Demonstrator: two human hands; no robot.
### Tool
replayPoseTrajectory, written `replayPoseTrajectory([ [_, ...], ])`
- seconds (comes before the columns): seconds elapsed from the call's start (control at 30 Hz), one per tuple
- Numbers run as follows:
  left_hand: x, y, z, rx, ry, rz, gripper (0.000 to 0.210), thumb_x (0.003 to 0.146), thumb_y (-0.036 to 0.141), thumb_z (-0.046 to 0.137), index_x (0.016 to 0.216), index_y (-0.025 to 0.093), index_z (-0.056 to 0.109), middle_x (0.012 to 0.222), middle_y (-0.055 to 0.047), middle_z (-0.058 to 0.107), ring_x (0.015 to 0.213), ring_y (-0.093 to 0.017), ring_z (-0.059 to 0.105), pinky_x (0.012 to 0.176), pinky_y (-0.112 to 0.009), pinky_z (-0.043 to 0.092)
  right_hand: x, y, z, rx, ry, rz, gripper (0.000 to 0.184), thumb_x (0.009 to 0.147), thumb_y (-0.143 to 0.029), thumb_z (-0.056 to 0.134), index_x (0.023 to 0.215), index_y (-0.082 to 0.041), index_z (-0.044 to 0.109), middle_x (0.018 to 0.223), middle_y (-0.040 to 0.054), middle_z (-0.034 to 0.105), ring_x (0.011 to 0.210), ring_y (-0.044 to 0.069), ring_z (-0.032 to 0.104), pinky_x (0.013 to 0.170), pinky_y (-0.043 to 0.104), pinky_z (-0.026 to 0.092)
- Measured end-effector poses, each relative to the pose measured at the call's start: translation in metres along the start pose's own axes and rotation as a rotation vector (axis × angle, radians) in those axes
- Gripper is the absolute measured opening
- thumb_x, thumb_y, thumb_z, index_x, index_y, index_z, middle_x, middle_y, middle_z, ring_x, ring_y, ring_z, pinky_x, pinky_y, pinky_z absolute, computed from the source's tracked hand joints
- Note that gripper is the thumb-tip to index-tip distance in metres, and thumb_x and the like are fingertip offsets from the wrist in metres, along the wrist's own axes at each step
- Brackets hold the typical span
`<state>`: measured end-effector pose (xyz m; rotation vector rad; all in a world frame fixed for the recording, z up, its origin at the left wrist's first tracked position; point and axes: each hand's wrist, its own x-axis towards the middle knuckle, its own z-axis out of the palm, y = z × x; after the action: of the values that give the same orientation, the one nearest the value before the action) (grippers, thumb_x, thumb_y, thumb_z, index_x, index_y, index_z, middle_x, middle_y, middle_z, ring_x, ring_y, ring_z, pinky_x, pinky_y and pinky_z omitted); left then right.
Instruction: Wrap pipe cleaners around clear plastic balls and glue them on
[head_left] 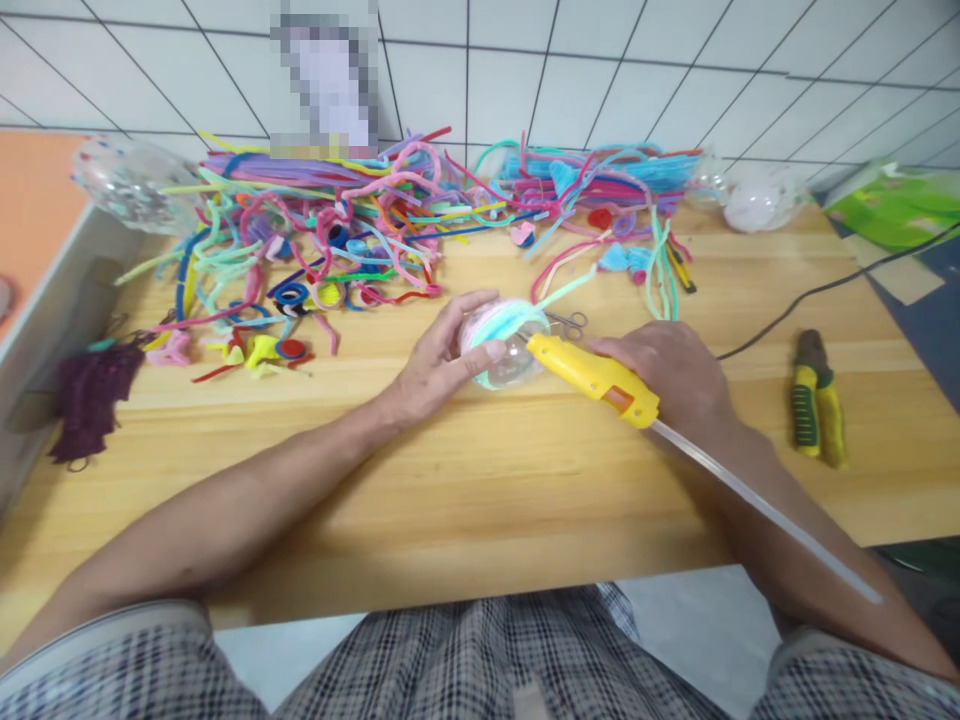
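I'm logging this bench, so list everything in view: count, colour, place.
Ball: one, clear with pastel strands, centre
Glue gun: one, yellow, nose at the ball
Glue stick: one, translucent, gun's rear
Scissors: one pair, grey, beside the ball
Pliers: one pair, yellow and green, right
Cable: one, black, right
Fuzzy stems: many, mixed colours, table's rear
Slim object: one, yellow and black, rear right
Fabric-like piece: one, dark purple, left
Clear plastic items: several, transparent, rear corners
Packet: one, green, rear right
Table: one, wood-toned, beneath
Tiled wall: one, white, rear
Side surface: one, orange, far left
Checked garment: one, grey, bottom
Left hand: one, bare, on the ball
Right hand: one, bare, on the glue gun
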<state>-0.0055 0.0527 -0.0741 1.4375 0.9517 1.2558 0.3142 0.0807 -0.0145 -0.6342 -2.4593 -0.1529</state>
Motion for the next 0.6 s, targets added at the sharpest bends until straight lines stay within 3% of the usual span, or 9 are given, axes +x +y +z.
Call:
replayPoseTrajectory([
  [0.23, 0.0005, 0.0035, -0.0002, 0.000, -0.041, -0.009, 0.075, 0.098, 0.070, 0.088, 0.154, 0.027, 0.065, 0.153, -0.011, 0.073, 0.142, -0.033, 0.071, 0.124, -0.048, 0.060, 0.0047, -0.0034, -0.0063, 0.050, 0.044, -0.070, 0.053, 0.121, -0.042, 0.057, 0.173, -0.034, 0.054, 0.103, 0.0042, 0.086, 0.087, 0.028, 0.076, 0.083, 0.047, 0.058],
  [0.43, 0.0017, 0.0009, -0.0016, -0.001, -0.039, 0.003, 0.074, 0.097, 0.070, 0.089, 0.153, 0.028, 0.066, 0.151, -0.010, 0.074, 0.141, -0.032, 0.072, 0.121, -0.046, 0.062, 0.0058, -0.0054, -0.0028, 0.022, 0.077, -0.101, 0.052, 0.122, -0.042, 0.055, 0.171, -0.026, 0.057, 0.101, 0.0074, 0.086, 0.087, 0.028, 0.075, 0.082, 0.047, 0.057],
  [0.6, 0.0017, 0.0021, -0.0015, -0.003, -0.040, 0.002, 0.072, 0.098, 0.069, 0.089, 0.152, 0.028, 0.067, 0.152, -0.010, 0.074, 0.141, -0.032, 0.072, 0.121, -0.046, 0.062, 0.0065, -0.0069, -0.0041, -0.033, 0.110, -0.095, 0.049, 0.124, -0.044, 0.050, 0.169, -0.027, 0.057, 0.097, 0.0051, 0.084, 0.083, 0.026, 0.073, 0.081, 0.044, 0.055],
])
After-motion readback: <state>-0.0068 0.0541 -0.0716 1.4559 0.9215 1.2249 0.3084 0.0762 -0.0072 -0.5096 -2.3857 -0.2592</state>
